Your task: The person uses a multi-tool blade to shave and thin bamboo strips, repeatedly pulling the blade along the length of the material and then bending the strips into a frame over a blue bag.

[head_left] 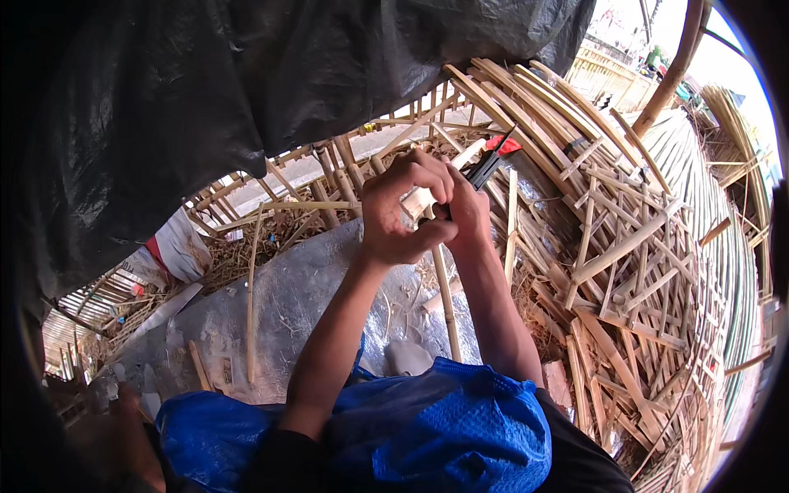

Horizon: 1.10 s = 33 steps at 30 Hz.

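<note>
One black, narrow, pointed tool [485, 170], grip hidden, jutting far-right from the clenched right hand [468, 212]; one pale, flat bamboo piece [417, 202], partly hidden, between both hands; left hand [393, 205] half-curled, its hold unclear.

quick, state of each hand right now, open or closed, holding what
Left hand: curled partly closed; cannot tell whether it grips anything.
Right hand: closed, holding a dark, pointed tool.
</note>
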Each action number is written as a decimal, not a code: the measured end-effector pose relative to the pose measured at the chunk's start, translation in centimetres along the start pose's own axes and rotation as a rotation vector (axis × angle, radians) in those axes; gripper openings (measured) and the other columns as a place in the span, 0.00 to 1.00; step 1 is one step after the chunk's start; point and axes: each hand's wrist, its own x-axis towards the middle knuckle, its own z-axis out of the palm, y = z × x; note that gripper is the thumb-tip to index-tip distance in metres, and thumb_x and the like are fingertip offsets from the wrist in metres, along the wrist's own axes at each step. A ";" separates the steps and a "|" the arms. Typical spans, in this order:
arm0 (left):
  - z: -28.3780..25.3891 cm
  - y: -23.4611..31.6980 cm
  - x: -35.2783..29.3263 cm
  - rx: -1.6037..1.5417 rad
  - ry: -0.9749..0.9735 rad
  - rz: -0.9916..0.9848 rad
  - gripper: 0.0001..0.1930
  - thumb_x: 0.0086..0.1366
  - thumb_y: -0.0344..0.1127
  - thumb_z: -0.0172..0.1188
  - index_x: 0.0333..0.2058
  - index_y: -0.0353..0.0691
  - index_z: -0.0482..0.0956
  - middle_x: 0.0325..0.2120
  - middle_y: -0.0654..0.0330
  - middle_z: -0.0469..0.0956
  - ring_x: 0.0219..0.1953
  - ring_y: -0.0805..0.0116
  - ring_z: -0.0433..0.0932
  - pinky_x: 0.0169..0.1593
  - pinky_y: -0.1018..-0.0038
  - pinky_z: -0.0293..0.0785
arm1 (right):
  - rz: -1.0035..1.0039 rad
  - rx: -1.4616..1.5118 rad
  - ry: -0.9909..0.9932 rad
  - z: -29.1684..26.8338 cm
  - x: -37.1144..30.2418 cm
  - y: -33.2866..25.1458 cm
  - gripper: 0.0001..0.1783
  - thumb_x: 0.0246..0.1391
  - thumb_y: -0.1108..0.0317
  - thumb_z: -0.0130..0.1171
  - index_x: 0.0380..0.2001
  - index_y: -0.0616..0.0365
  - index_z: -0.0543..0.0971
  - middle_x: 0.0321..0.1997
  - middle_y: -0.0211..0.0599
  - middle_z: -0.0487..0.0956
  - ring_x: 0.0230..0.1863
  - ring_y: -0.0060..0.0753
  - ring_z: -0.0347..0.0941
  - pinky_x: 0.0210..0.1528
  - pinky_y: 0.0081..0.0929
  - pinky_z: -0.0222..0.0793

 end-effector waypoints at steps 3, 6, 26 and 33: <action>0.5 0.4 0.5 0.062 0.228 -0.097 0.26 0.72 0.39 0.53 0.14 0.41 0.60 0.10 0.66 0.63 0.14 0.78 0.61 0.21 0.76 0.54 | 0.032 -0.030 -0.139 0.6 -1.3 0.8 0.16 0.58 0.57 0.66 0.26 0.60 0.79 0.23 0.31 0.77 0.16 0.19 0.65 0.15 0.20 0.54; 0.5 2.0 5.5 -0.086 0.435 -0.188 0.29 0.74 0.44 0.52 0.13 0.48 0.51 0.10 0.72 0.47 0.12 0.81 0.46 0.19 0.75 0.42 | 0.023 -0.138 -0.188 0.6 -3.1 -0.1 0.19 0.58 0.53 0.66 0.29 0.60 0.78 0.21 0.31 0.77 0.15 0.20 0.66 0.15 0.19 0.55; -2.6 -0.8 22.0 0.036 0.424 -0.552 0.21 0.72 0.44 0.38 0.18 0.46 0.61 0.09 0.67 0.55 0.08 0.73 0.54 0.14 0.72 0.46 | 0.145 -0.272 -0.438 -4.6 -3.6 3.5 0.29 0.70 0.40 0.40 0.35 0.58 0.72 0.23 0.34 0.73 0.21 0.24 0.70 0.23 0.23 0.65; -4.1 -2.2 22.4 0.207 0.482 -0.562 0.25 0.74 0.50 0.37 0.19 0.43 0.64 0.09 0.63 0.61 0.08 0.70 0.59 0.13 0.71 0.52 | 0.106 -0.207 -0.375 -1.7 -4.3 0.7 0.29 0.70 0.41 0.40 0.35 0.59 0.72 0.19 0.32 0.70 0.16 0.25 0.68 0.18 0.22 0.64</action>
